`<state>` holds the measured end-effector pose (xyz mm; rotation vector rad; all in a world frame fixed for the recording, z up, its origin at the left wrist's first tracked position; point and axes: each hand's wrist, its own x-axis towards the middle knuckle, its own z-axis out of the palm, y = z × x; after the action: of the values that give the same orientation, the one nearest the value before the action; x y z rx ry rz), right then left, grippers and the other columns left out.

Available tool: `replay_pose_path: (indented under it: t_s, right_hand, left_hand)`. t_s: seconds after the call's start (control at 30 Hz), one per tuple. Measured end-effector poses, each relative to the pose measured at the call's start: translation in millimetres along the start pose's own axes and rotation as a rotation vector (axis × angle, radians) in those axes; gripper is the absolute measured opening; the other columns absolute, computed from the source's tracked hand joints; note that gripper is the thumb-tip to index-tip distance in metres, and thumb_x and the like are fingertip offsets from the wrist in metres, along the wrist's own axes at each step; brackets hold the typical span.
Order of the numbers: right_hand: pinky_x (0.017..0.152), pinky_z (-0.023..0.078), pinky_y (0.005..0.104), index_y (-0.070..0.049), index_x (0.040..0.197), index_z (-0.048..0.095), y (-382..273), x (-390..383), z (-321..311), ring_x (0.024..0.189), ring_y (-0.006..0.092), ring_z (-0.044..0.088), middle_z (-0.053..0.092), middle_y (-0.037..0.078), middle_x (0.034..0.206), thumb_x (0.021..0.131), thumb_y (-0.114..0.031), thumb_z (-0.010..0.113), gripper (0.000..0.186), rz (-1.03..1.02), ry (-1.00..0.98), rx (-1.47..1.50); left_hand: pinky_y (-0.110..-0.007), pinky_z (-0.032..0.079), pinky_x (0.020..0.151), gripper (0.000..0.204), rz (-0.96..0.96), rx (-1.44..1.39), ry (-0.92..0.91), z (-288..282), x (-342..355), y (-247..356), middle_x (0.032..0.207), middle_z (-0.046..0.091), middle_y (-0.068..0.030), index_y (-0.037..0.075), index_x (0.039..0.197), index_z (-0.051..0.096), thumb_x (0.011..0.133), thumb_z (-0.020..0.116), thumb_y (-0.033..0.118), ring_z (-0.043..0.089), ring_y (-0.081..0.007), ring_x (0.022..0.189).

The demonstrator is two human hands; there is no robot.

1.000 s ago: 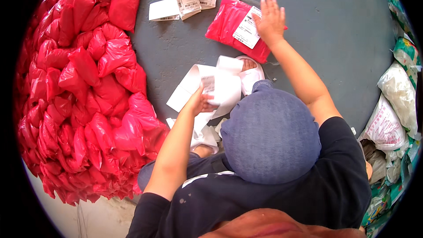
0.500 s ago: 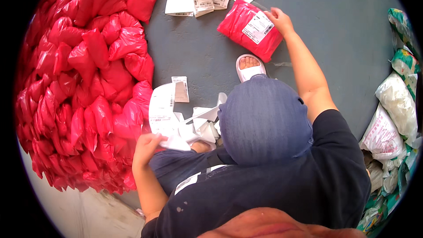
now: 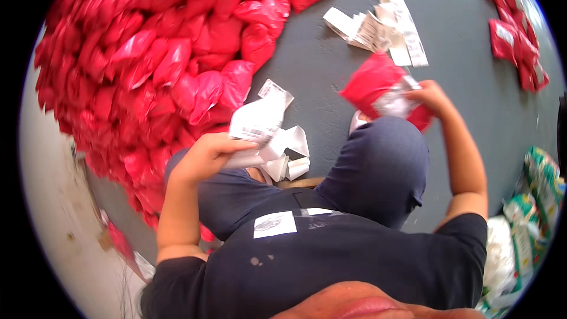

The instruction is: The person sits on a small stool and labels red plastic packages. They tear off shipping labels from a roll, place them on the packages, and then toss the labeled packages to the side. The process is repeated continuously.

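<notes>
— Head view: what does the right hand [image 3: 436,97] hold?
— A red plastic packet [image 3: 378,85] with a white label, blurred, fingers closed on its right edge; it hangs lifted just left of that hand, above the grey floor [image 3: 472,53].
— And the left hand [image 3: 204,156]?
— It grips a bunch of white paper label strips [image 3: 260,124], curling up and right from its fingers.
— Around them?
— A heap of red packets [image 3: 147,65] lies left of the left hand; loose label sheets [image 3: 378,26] lie beyond the right.
</notes>
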<state>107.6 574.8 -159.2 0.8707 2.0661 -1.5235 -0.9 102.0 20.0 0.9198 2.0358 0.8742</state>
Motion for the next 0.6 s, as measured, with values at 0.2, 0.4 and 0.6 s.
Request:
replay_pose_path:
  t_s: [0.2, 0.4, 0.6]
  right_hand:
    - [0.070, 0.045, 0.0268, -0.006, 0.109, 0.058, -55, -11, -273, 0.084, 0.0137, 0.056, 0.058, 0.006, 0.106, 0.084, -0.031, 0.053, 0.036, -0.445, 0.710, 0.524]
    - [0.076, 0.042, 0.0256, -0.009, 0.119, 0.051, -118, 80, -237, 0.092, 0.0147, 0.053, 0.050, 0.007, 0.123, 0.090, -0.027, 0.045, 0.035, -0.251, 0.316, 0.734]
    - [0.059, 0.043, 0.0242, -0.012, 0.094, 0.061, -247, 158, 186, 0.070, 0.0120, 0.058, 0.063, 0.000, 0.088, 0.081, -0.050, 0.050, 0.042, -0.180, -0.409, -0.263]
  left_hand:
    - [-0.035, 0.045, 0.068, 0.028, 0.121, 0.014, -0.442, -4, -7, -2, 0.084, 0.062, -0.0112, 0.010, 0.099, 0.064, 0.071, 0.058, 0.008, 0.058, -0.0295, 0.077]
    - [-0.036, 0.046, 0.061, 0.017, 0.154, 0.208, -0.486, -6, -6, -21, 0.074, 0.060, -0.0085, 0.010, 0.089, 0.063, 0.075, 0.054, 0.012, 0.058, -0.0278, 0.070]
    - [-0.036, 0.047, 0.059, 0.013, 0.154, 0.507, -0.359, -9, -17, -36, 0.071, 0.060, -0.0085, 0.004, 0.078, 0.062, 0.073, 0.054, 0.011, 0.060, -0.0236, 0.067]
